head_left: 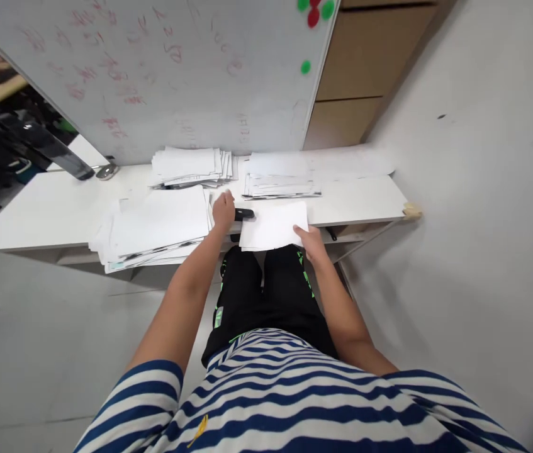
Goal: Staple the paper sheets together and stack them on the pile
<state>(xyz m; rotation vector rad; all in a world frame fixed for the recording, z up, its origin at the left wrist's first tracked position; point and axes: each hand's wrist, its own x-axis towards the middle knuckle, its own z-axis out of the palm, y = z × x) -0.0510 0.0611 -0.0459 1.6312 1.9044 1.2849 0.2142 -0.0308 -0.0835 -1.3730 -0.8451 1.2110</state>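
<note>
My left hand [224, 210] is closed around a black stapler [245, 214], whose front end reaches over the upper left edge of some white paper sheets [273, 226]. Another dark piece shows just below, by the same edge; I cannot tell if it belongs to the stapler. On the right side, my right hand [311, 244] pinches the sheets, thumb on top and fingers underneath. The sheets lie at the front edge of the white table, overhanging it a little. Left of my left hand is a large, uneven paper pile [157, 220].
Two more paper stacks, a left one [185, 165] and a right one [280, 173], lie at the back of the white table [58, 207]. A whiteboard [176, 75] rises behind them. A computer mouse [107, 171] and a dark cylinder [61, 151] are at the left.
</note>
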